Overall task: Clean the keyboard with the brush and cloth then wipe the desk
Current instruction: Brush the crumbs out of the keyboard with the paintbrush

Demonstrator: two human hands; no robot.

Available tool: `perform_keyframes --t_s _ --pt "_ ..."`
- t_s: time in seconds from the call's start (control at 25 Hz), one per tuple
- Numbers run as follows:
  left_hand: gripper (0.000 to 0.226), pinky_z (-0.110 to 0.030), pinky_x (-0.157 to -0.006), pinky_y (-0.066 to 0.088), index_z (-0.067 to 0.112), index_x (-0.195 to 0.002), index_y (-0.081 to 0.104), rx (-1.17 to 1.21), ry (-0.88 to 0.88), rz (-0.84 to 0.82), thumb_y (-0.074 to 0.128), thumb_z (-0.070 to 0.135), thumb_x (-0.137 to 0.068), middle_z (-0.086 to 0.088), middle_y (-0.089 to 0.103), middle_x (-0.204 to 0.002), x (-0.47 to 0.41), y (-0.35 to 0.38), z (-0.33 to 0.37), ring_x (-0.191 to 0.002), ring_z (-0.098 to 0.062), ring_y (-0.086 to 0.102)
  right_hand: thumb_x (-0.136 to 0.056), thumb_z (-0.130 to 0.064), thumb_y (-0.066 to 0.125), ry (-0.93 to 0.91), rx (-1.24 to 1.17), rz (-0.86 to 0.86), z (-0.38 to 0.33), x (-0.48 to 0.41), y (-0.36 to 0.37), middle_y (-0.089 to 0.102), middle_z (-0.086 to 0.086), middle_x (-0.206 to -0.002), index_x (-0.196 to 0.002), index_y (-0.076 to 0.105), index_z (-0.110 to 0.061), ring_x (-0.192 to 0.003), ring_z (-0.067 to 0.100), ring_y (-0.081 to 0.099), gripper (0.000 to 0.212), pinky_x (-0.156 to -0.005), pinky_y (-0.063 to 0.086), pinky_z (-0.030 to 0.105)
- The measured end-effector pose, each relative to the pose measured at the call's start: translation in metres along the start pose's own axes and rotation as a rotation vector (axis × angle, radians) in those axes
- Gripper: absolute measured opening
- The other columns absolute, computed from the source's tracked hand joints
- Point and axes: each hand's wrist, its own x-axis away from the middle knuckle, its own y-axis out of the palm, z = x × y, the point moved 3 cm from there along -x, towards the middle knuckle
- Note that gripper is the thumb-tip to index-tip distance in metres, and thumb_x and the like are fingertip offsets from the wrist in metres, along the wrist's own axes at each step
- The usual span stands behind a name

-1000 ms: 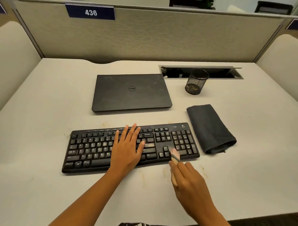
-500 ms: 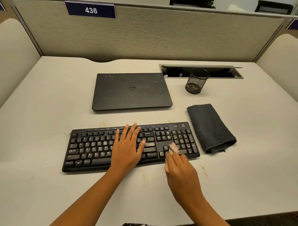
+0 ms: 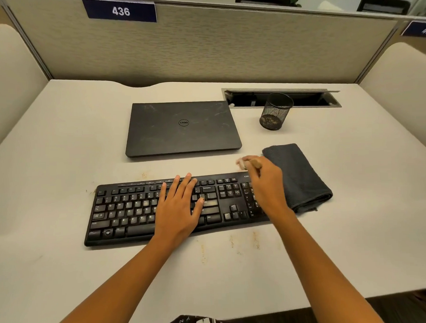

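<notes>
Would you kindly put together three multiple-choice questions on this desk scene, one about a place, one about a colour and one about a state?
1. Where does the folded cloth lie?
A) on a chair
B) beside the right end of the keyboard
C) in a drawer

2. What colour is the mesh cup?
A) black
B) white
C) red

3. What is the right hand doing?
A) resting open and idle
B) gripping the brush
C) holding a mug

Answers:
1 B: the cloth lies on the desk by the keyboard's right end.
2 A: its mesh is black all round.
3 B: the fingers curl round the brush handle near the keyboard's far right corner.
</notes>
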Motion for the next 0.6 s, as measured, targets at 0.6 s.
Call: perform_keyframes --t_s 0.6 --pt "0.068 -0.042 -0.122 0.000 0.023 -0.151 0.033 -0.021 -0.010 -0.007 0.017 0.059 -0.096 0.005 0.023 -0.160 0.000 0.000 0.000 -0.150 -0.017 0.012 -0.103 -0.023 0.039 0.156 0.104 -0.176 -0.007 -0.004 -0.019 0.054 -0.007 -0.059 -0.084 0.059 0.000 -0.051 0.010 0.053 0.036 -0.052 0.046 0.030"
